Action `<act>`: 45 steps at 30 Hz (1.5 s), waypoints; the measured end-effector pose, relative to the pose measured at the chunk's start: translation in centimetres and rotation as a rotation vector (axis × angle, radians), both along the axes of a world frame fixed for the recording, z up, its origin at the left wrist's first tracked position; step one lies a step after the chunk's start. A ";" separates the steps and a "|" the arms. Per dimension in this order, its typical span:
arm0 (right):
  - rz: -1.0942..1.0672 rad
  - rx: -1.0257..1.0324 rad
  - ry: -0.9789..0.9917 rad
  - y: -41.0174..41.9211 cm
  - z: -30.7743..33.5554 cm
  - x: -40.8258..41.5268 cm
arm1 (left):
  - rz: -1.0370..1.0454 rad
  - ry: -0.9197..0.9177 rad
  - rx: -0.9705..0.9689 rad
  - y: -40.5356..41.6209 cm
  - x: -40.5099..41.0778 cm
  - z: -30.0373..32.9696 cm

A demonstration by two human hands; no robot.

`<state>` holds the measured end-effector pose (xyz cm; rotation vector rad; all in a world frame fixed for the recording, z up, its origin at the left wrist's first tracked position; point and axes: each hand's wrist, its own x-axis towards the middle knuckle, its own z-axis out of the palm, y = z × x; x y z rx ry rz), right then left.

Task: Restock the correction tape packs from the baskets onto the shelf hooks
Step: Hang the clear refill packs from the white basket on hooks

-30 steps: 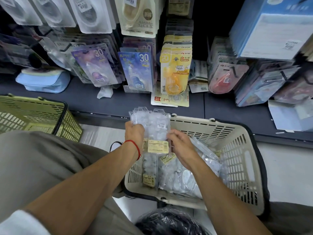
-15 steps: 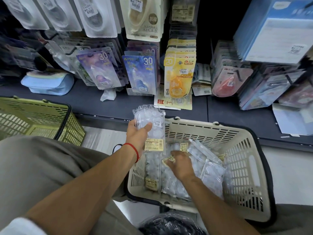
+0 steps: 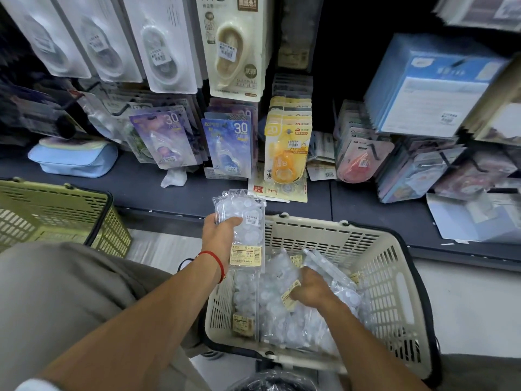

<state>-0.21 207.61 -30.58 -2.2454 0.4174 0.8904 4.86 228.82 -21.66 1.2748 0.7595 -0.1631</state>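
Observation:
My left hand (image 3: 221, 235) grips a small stack of clear correction tape packs (image 3: 248, 224) with yellow labels, held upright over the left rim of the cream basket (image 3: 394, 277). My right hand (image 3: 313, 289) is down inside that basket, its fingers curled on the heap of clear packs (image 3: 284, 320) lying there; a tilted pack (image 3: 324, 263) stands just beyond its knuckles. Above, the shelf hooks carry hanging packs: purple (image 3: 166, 136), blue (image 3: 229, 148), yellow (image 3: 287, 153) and pink (image 3: 361, 159).
A green basket (image 3: 56, 215) stands on the floor at the left. The dark shelf ledge (image 3: 135, 187) holds a light blue pouch (image 3: 73, 159) and a crumpled white scrap (image 3: 173, 177). Blue boxes (image 3: 428, 86) hang at the upper right. My knee fills the lower left.
My right hand let go of the stack and dropped into the basket among the loose packs. My left hand kept the stack and shifted it slightly left and up.

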 end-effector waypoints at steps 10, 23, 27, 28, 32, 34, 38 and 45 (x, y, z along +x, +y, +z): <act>-0.266 0.708 -0.230 -7.0 14.7 0.9 | -0.082 -0.062 0.055 -2.7 0.1 2.5; 0.043 0.442 -0.709 -1.1 27.7 8.4 | -0.322 -0.647 0.179 -2.9 3.4 16.7; 0.015 0.517 -0.841 -1.4 29.7 9.0 | -0.387 -0.750 0.214 -2.9 5.1 20.1; 0.000 0.529 -0.871 -1.4 30.3 9.3 | -0.408 -0.772 0.226 -2.9 5.5 20.8; 0.002 0.476 -0.992 -1.4 32.5 10.4 | -0.442 -0.828 0.190 -2.7 6.9 22.3; 0.022 0.479 -1.036 -1.1 33.1 10.9 | -0.403 -0.828 0.120 -2.2 7.6 22.3; -0.068 0.577 -1.067 -1.1 34.1 12.4 | -0.311 -0.828 0.252 -0.5 7.9 23.3; -0.063 0.611 -1.017 -1.3 34.6 14.8 | -0.013 -0.924 0.698 1.4 8.3 23.8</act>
